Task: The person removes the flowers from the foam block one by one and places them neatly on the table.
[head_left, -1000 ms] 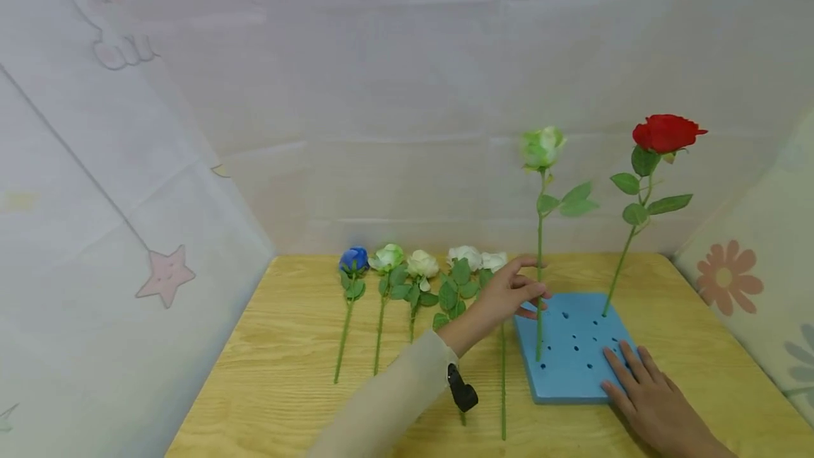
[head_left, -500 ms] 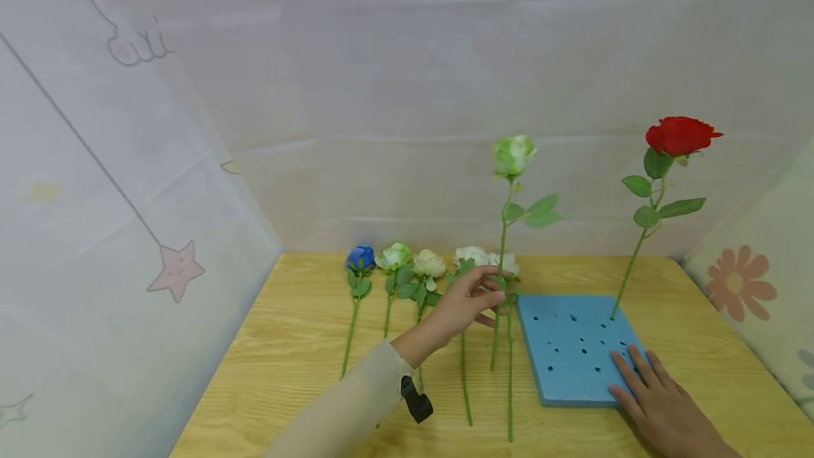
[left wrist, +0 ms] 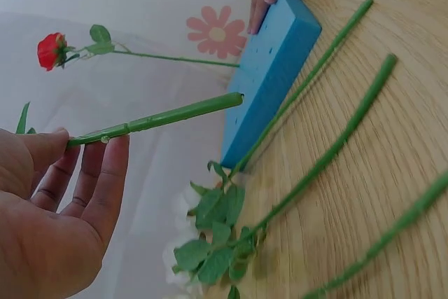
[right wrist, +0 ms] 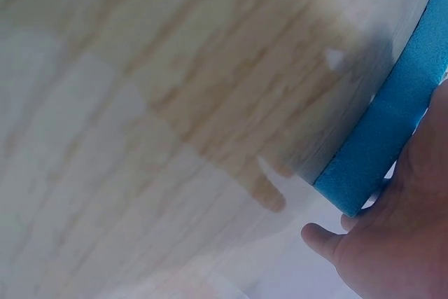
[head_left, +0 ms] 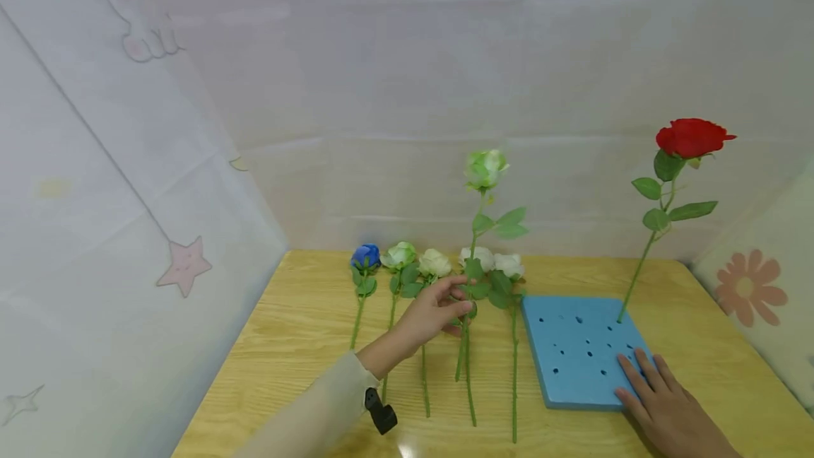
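Note:
My left hand (head_left: pixel 420 320) pinches the stem of a light green rose (head_left: pixel 486 168) between thumb and fingers. The rose stands nearly upright above the lying flowers. In the left wrist view, the cut end of its stem (left wrist: pixel 185 112) points free in the air. My right hand (head_left: pixel 670 408) rests with straight fingers on the right front corner of a blue foam block (head_left: pixel 575 391) dotted with holes. From the block's far right part rises a red rose (head_left: pixel 693 138), leaning right. The right wrist view shows the block's side (right wrist: pixel 392 127) and part of that hand.
On the wooden table (head_left: pixel 280 373) lie a blue rose (head_left: pixel 365 255), a green-white rose (head_left: pixel 398 254), a cream rose (head_left: pixel 435 262) and two white roses (head_left: pixel 509 265), stems toward me. A cloth backdrop (head_left: pixel 407 90) closes off the back.
The left hand has carried the light green rose left, from above the foam block to over the lying white roses. The right hand has stayed on the block.

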The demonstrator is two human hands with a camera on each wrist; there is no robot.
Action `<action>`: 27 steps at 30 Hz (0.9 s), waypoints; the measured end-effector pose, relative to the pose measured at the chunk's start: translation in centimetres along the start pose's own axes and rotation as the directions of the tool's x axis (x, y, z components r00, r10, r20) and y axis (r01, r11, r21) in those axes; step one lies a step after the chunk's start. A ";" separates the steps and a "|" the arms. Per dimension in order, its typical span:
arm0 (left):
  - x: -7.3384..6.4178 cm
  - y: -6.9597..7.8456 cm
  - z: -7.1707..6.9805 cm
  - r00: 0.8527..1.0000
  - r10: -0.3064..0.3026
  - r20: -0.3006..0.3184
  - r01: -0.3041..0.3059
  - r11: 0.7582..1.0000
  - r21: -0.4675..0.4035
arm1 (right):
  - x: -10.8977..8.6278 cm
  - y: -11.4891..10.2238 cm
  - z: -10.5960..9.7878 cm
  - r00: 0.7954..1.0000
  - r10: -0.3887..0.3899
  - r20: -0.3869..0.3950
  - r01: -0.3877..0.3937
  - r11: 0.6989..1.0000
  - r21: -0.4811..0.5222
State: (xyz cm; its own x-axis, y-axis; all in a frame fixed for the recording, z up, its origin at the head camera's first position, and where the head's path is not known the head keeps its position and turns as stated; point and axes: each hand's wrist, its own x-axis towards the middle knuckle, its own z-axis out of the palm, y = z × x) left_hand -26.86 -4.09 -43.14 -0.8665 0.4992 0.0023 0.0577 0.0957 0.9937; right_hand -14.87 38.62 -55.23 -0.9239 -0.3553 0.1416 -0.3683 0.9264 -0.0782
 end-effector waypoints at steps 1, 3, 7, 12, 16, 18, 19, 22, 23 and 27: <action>-0.2 -0.1 -0.4 1.000 -0.008 -0.008 0.008 1.000 0.008 | -0.1 0.0 0.1 0.999 -0.036 -0.032 0.035 0.999 -0.037; -0.7 -0.3 -1.0 0.999 -0.021 -0.024 0.021 1.000 0.021 | -0.2 0.1 0.2 0.996 -0.063 -0.070 0.057 0.995 -0.087; -1.4 -0.6 -2.2 0.998 -0.029 -0.048 0.031 0.998 0.046 | -0.2 -0.1 0.0 0.997 -0.027 -0.074 0.021 0.997 -0.072; -2.2 -0.8 -3.3 0.997 -0.040 -0.061 0.044 0.997 0.060 | 0.0 0.0 0.0 0.999 0.037 -0.018 -0.036 0.999 0.013; -2.9 -1.0 -3.8 0.997 -0.038 -0.061 0.043 0.997 0.068 | 0.1 1.0 0.7 0.983 -0.143 -0.118 0.129 0.985 -0.115; -3.4 -1.1 -4.1 0.997 -0.041 -0.059 0.045 0.997 0.068 | 0.0 1.2 0.9 0.958 -0.224 -0.177 0.188 0.961 -0.203; -3.6 -1.1 -4.3 0.997 -0.042 -0.062 0.046 0.996 0.073 | 0.0 1.3 0.9 0.943 -0.270 -0.196 0.219 0.944 -0.247; -4.4 -1.2 -4.9 0.996 -0.056 -0.074 0.061 0.995 0.073 | -0.1 1.0 0.9 0.965 -0.201 -0.169 0.167 0.966 -0.197; -4.6 -1.3 -5.1 0.995 -0.062 -0.079 0.068 0.995 0.073 | 0.0 0.9 0.8 0.978 -0.152 -0.143 0.129 0.979 -0.156; -5.8 -1.3 -6.0 0.992 -0.076 -0.097 0.084 0.993 0.086 | 0.0 0.4 0.6 0.998 -0.005 -0.055 0.003 0.999 -0.044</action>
State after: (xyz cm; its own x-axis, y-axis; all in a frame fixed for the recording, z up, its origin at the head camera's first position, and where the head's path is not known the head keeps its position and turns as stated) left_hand -24.87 -12.33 -43.75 -0.9124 0.4044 -0.0625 0.0267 0.2112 0.9771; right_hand -15.09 38.86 -55.89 -0.9151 -0.3526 0.1958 -0.3658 0.9300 -0.0348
